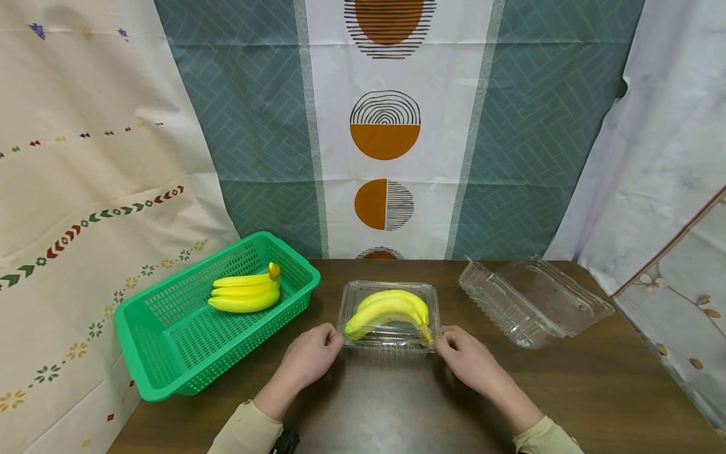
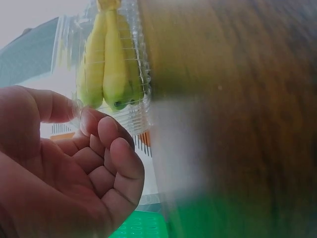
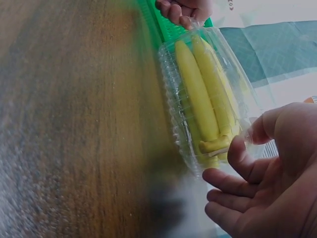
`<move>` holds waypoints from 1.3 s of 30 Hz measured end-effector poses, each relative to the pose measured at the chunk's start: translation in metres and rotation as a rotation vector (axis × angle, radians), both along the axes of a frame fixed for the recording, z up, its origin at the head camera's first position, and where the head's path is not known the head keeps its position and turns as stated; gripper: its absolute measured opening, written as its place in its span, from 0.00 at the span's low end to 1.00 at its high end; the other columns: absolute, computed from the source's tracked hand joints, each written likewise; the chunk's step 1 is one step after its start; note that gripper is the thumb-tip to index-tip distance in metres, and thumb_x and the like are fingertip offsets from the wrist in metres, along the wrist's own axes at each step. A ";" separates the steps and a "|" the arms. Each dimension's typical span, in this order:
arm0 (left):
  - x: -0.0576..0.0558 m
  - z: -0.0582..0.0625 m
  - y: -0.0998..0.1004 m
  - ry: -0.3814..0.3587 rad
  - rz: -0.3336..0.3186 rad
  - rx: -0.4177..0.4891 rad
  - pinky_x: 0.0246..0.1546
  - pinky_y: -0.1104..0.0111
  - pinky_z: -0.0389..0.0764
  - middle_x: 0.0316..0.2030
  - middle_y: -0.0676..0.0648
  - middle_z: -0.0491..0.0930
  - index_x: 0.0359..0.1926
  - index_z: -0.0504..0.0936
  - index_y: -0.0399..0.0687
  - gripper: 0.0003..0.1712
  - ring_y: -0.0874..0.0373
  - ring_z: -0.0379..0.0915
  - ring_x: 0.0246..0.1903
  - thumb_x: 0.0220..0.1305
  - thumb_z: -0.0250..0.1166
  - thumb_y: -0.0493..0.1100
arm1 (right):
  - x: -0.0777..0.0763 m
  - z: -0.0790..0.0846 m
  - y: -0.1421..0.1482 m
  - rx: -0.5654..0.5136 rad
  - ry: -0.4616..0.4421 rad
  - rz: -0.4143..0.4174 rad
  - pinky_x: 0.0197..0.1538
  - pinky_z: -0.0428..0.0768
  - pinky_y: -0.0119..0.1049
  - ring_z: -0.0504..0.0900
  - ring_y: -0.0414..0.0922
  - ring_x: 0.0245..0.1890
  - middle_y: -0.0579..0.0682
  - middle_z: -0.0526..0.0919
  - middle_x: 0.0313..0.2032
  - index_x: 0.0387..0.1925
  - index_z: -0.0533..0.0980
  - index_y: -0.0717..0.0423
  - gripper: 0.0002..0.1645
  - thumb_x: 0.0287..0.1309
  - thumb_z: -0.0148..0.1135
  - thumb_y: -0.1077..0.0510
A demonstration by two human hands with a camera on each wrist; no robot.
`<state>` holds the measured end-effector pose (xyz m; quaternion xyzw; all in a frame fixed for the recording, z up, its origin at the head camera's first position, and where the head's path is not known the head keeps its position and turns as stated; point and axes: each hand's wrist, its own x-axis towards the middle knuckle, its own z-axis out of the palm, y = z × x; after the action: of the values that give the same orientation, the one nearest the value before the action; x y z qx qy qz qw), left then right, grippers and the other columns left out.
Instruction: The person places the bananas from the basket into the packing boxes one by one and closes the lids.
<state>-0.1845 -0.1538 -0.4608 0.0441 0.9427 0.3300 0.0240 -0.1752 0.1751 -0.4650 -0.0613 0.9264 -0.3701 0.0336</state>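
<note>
A clear plastic clamshell box (image 1: 391,284) with its lid down sits at the middle of the table. Through the lid shows a bunch of yellow bananas (image 1: 391,305), greenish at the tips in the left wrist view. My left hand (image 1: 312,354) pinches the rim at the box's near left corner between thumb and forefinger; the other fingers curl loosely below. At the near right corner my right hand (image 1: 466,357) pinches the rim likewise. In the right wrist view its thumb and forefinger meet at the lid edge beside the banana stem (image 3: 216,145).
On the left a green plastic basket (image 1: 218,372) holds another bunch of bananas (image 1: 245,294). A second clear clamshell box (image 1: 510,309) stands unfolded at the back right. The brown table (image 1: 391,410) ends at a hanging patterned cloth (image 1: 391,239).
</note>
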 end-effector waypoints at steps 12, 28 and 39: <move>0.000 0.003 -0.001 0.027 -0.021 -0.042 0.27 0.62 0.72 0.24 0.51 0.74 0.34 0.80 0.51 0.13 0.55 0.69 0.23 0.79 0.63 0.47 | 0.003 0.002 0.004 0.015 0.022 0.013 0.67 0.78 0.59 0.81 0.56 0.67 0.52 0.84 0.64 0.32 0.83 0.48 0.18 0.82 0.57 0.51; 0.003 0.007 -0.002 0.071 0.009 -0.053 0.30 0.62 0.75 0.32 0.51 0.74 0.43 0.82 0.49 0.07 0.56 0.70 0.29 0.79 0.68 0.46 | 0.011 0.005 0.007 0.034 0.093 0.001 0.69 0.77 0.63 0.80 0.57 0.70 0.53 0.82 0.67 0.61 0.85 0.54 0.20 0.84 0.61 0.46; 0.003 0.010 0.001 0.070 0.049 -0.070 0.43 0.55 0.86 0.52 0.45 0.80 0.67 0.81 0.44 0.24 0.52 0.76 0.41 0.78 0.70 0.48 | 0.013 0.006 0.008 0.056 0.081 -0.012 0.71 0.72 0.69 0.70 0.64 0.77 0.62 0.68 0.80 0.82 0.69 0.57 0.37 0.84 0.60 0.43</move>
<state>-0.1819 -0.1528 -0.4509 0.0316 0.9547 0.2955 -0.0153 -0.1620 0.1832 -0.4587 -0.0698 0.9373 -0.3415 -0.0042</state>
